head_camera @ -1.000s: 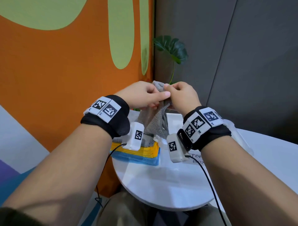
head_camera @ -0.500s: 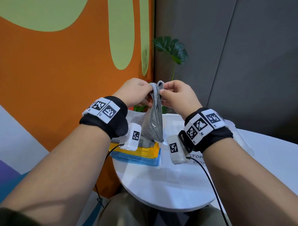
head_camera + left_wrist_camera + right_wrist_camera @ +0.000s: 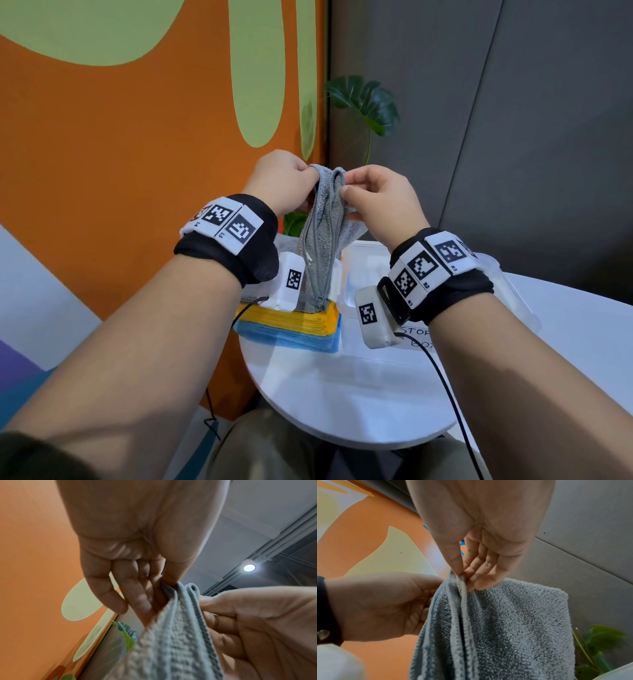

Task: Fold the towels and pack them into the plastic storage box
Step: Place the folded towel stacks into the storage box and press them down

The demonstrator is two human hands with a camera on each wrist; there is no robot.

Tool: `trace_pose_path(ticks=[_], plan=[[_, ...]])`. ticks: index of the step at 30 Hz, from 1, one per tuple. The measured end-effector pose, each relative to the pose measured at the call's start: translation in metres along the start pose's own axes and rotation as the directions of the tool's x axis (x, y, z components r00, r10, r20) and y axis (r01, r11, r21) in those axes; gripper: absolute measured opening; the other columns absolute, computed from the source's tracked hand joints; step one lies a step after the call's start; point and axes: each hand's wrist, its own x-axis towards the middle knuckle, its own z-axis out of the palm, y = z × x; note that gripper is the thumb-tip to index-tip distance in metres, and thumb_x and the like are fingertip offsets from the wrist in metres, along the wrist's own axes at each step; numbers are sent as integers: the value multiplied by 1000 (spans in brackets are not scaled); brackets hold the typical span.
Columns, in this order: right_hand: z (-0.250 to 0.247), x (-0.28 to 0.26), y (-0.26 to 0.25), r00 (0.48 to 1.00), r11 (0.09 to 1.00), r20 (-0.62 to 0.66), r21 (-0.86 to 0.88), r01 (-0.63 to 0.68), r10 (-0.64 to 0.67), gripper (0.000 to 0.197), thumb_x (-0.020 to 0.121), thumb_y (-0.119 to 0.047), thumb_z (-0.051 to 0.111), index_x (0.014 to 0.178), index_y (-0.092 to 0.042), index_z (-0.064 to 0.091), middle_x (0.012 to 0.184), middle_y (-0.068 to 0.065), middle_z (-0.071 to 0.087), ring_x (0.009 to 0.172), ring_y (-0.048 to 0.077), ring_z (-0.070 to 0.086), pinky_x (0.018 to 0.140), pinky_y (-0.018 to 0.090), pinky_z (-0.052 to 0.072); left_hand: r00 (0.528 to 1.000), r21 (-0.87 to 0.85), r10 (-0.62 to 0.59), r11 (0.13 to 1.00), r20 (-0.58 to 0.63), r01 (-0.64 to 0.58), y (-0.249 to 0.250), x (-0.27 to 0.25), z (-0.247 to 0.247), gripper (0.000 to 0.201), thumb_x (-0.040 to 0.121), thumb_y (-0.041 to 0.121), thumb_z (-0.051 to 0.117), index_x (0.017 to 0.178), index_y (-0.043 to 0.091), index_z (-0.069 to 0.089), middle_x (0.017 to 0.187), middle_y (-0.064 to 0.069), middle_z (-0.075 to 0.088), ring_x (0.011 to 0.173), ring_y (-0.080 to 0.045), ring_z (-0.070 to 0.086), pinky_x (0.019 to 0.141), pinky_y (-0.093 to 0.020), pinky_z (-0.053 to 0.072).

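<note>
A grey towel (image 3: 322, 240) hangs doubled in the air, pinched at its top edge. Folded yellow and blue towels (image 3: 294, 329) lie stacked beside a clear plastic storage box (image 3: 513, 294).

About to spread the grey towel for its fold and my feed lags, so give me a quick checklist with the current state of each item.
1. Left hand grip on the grey terry towel: ok, thumb and fingers pinch its top edge.
2. Right hand grip: ok, it pinches the same edge alongside.
3. Towel lifted free: cannot tell; its lower end reaches the stack of folded grey, yellow and blue towels.
4. Clear plastic storage box open and within reach: ok, beside the stack.
5. Box contents: cannot tell, arm hides it.
6. Bare space on the round white table: ok.
</note>
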Motion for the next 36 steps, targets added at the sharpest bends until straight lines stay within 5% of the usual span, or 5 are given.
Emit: trace_pose_path(ticks=[15, 18, 22, 28, 36], plan=[[4, -2, 2, 977, 917, -5, -347, 198, -213, 25, 75, -7, 65, 94, -20, 57, 99, -2, 59, 80, 11, 58, 75, 29, 51, 974, -59, 57, 997, 221, -45, 17, -12, -8, 32, 89, -1, 40, 97, 0, 71, 90, -10, 72, 80, -17, 70, 48, -9, 45], [-1, -1, 1, 974, 919, 26, -326, 221, -225, 26, 77, -1, 61, 93, -21, 63, 96, -6, 64, 85, 11, 60, 77, 24, 50, 975, 184, 178, 962, 131, -200, 5, -7, -13, 13, 83, 9, 60, 92, 16, 65, 91, 4, 65, 79, -10, 62, 58, -17, 45], [-4, 0, -1, 961, 923, 102, -267, 276, -258, 31, 74, 6, 63, 95, -16, 69, 95, -4, 66, 85, 6, 61, 80, 15, 47, 934, 241, 278, 913, 225, -329, -5, -2, -17, 47, 76, 17, 75, 116, 32, 53, 124, 6, 49, 107, -10, 48, 88, -26, 40], [-10, -3, -2, 966, 919, 118, -298, 257, -232, 24, 82, -10, 65, 103, -21, 60, 87, -17, 60, 75, -9, 55, 70, 4, 42, 946, 260, 309, 910, 96, -324, -4, -2, -18, 11, 87, 27, 68, 89, 26, 58, 73, 16, 51, 62, 1, 44, 53, -17, 30], [-13, -4, 13, 975, 825, 221, -554, 114, 13, 19, 92, -31, 56, 101, -13, 55, 89, -4, 59, 86, 17, 55, 71, 29, 40, 944, 254, 330, 914, -6, -318, -5, 5, -22, 21, 88, 31, 66, 94, 20, 50, 76, 12, 52, 70, -9, 48, 57, -21, 32]])
